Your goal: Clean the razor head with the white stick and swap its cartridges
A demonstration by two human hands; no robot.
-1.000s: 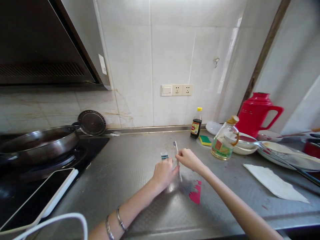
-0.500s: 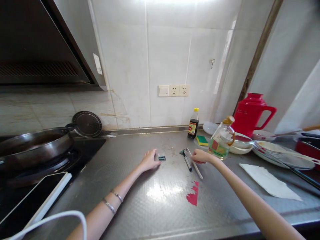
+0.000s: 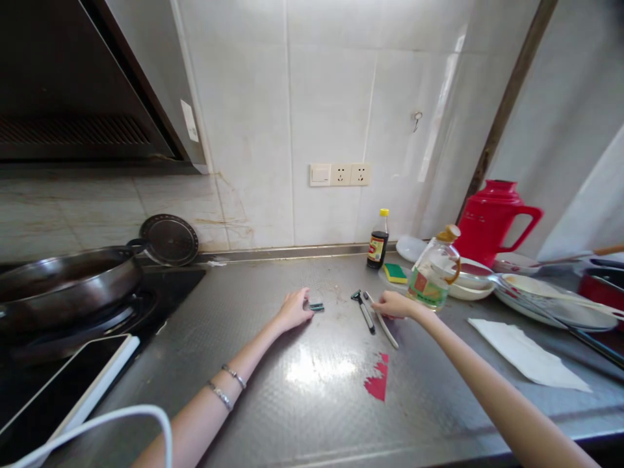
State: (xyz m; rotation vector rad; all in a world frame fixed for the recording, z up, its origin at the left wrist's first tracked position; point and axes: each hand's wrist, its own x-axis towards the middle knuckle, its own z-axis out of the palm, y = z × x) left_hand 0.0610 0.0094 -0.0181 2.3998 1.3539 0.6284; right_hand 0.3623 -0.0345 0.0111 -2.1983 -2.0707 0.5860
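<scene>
My left hand [image 3: 294, 309] rests on the steel counter, thumb and fingers closed around the left end of a small dark-green piece [image 3: 316, 307] that looks like razor cartridges in a clear holder. My right hand [image 3: 391, 304] pinches a slim pale toothbrush [image 3: 388, 333] with a dark head; its handle slants toward me on the counter. Just left of it lies a razor [image 3: 364, 313] with a dark-green head and a grey and black handle. A torn pink-red scrap [image 3: 377, 380] lies nearer to me.
An oil bottle [image 3: 431, 276], a soy sauce bottle [image 3: 377, 242] and a green-yellow sponge [image 3: 394, 273] stand behind my right hand. Further right are a red thermos [image 3: 492, 224], dishes and a white paper towel [image 3: 526, 356]. On the left are a pan [image 3: 73, 283] and a tablet-like device [image 3: 68, 390].
My left thumb and fingers have drawn closer together on the dark-green piece. My right hand and the toothbrush look nearly still; the view has shifted slightly.
</scene>
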